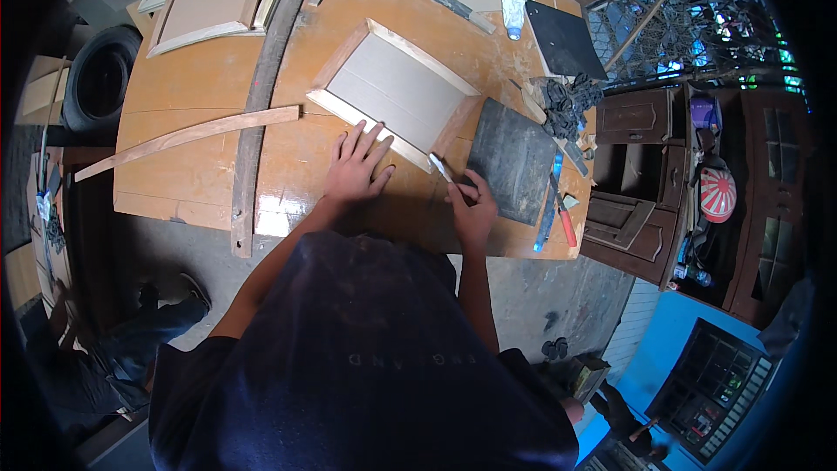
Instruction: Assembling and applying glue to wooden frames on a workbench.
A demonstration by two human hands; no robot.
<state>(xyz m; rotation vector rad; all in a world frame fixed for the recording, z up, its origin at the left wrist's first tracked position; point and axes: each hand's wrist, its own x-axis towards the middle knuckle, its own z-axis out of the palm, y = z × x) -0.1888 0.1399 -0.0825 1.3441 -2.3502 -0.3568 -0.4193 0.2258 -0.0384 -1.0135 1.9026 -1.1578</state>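
Nearest the body, the left hand [356, 173] is laid flat with the fingers spread on the wooden surface [200, 170], its fingertips touching the lower rail of a framed panel [394, 92]. Just beside it, the right hand [472, 209] is closed around a narrow blade tool [440, 167], which is pinched between thumb and fingers with its tip set against the lower corner of the frame.

The panel lies tilted on the surface, its grey centre board bordered by pale wooden rails. To the right of it a dark sheet [510, 161] is spread, with a red-handled tool [567, 225] near the surface edge. To the left, a long curved wooden strip [187, 139] rests well apart from the hands.

Further off, a clear plastic bottle [513, 0] and more framed panels [214, 4] can be seen.

A slip seems the main risk: the blade is worked close to the spread left fingers, so a sudden release at the joint could carry it toward them. Since the frame is steadied only by fingertip pressure, it could also be pushed askew and the rail gouged.
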